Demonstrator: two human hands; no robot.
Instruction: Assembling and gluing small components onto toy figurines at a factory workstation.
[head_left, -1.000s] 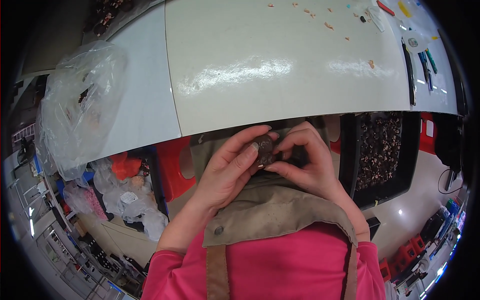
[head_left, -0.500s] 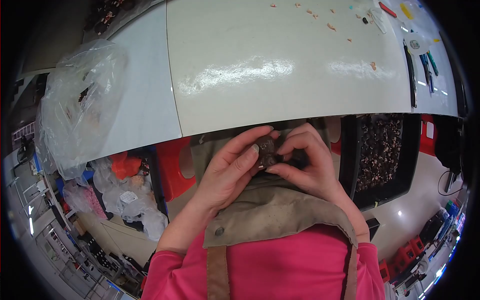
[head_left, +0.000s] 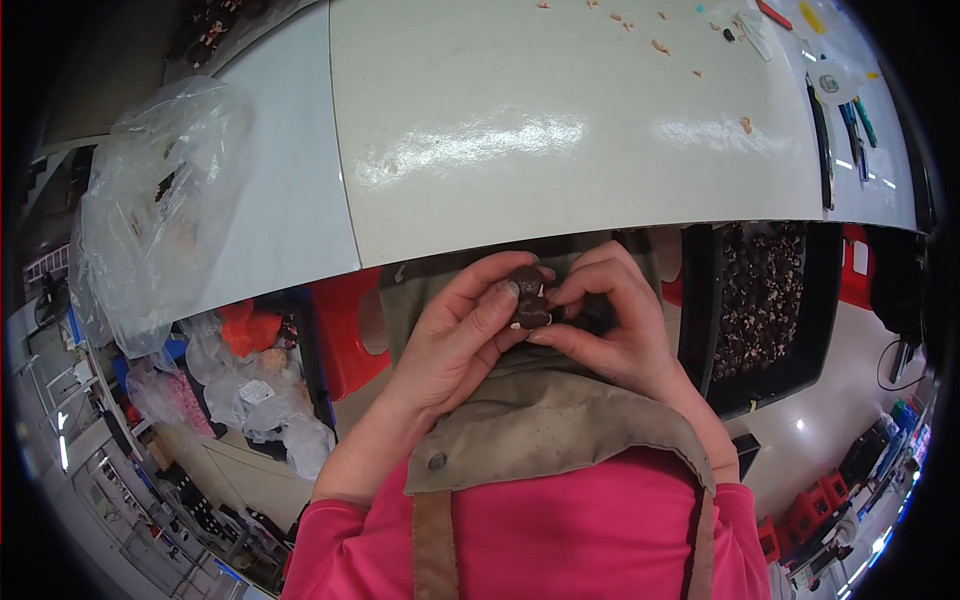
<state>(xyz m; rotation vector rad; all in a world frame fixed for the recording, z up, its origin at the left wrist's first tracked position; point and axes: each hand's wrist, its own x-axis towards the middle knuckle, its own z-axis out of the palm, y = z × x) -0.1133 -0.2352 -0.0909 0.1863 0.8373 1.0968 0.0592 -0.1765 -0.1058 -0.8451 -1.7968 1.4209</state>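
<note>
Just below the table's near edge, in front of my apron (head_left: pixel 560 425), I hold a small dark brown figure (head_left: pixel 530 285) with a rounded upper part and pale bits along its lower and right edges. My left hand (head_left: pixel 465 325) is closed round its left side, thumb across the front and fingers behind. From the right, the curled thumb and index finger of my right hand (head_left: pixel 615 315) pinch at the figure's edge. The material is hard to make out, and the fingers hide part of its lower half.
The pale table (head_left: pixel 560 190) carries scattered peach-coloured scraps (head_left: pixel 660 47) and, at right, pens (head_left: pixel 857 140). A clear plastic bag (head_left: pixel 165 215) hangs over its left edge. A black crate (head_left: pixel 825 310) of small dark pieces stands at right; bagged pieces (head_left: pixel 265 390) lie at left beside a red stool (head_left: pixel 345 335).
The figure has turned slightly in my left fingers, showing more of its rounded top and the pale bits at its edge. My right fingertips have shifted a little; both hands stay in place.
</note>
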